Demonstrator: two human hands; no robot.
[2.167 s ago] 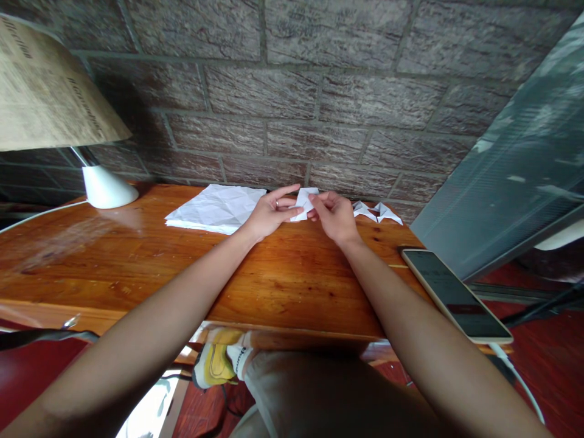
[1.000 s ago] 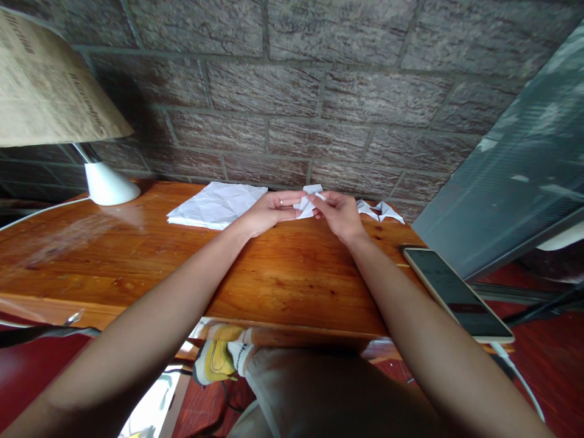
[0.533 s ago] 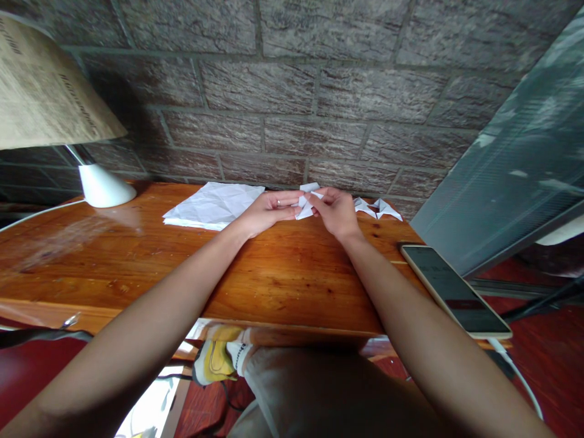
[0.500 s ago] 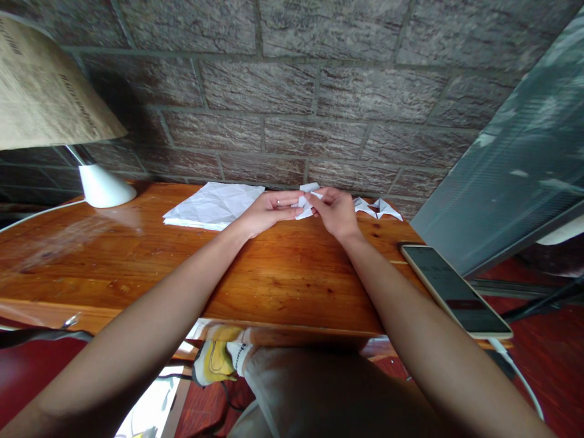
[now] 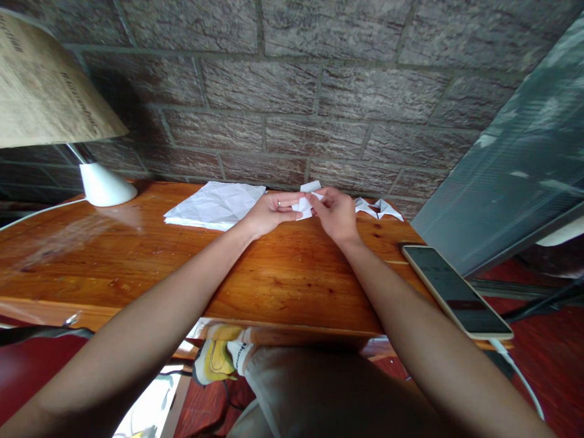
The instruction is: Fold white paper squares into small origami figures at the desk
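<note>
A small piece of folded white paper (image 5: 304,207) is held between both hands, just above the back of the wooden table (image 5: 292,280). My left hand (image 5: 269,214) pinches its left side, thumb below and fingers along the upper edge. From the right, my right hand (image 5: 336,213) presses the paper with the thumb, its other fingers partly hidden behind. One flap of the paper sticks up above the fingers. Left of my left hand lies a stack of creased white paper sheets (image 5: 214,205). Beyond my right hand sit folded white paper pieces (image 5: 378,208).
A lamp with a white base (image 5: 107,185) and a printed shade (image 5: 55,85) stands at the left. A phone (image 5: 456,292) with a white cable lies at the right edge. A stone-patterned wall (image 5: 292,91) rises behind the table, and a grey panel (image 5: 502,152) borders the right.
Both hands stay in nearly the same place on the folded paper. The left fingers have shifted very slightly, showing a little more of the paper; the view itself moved a touch.
</note>
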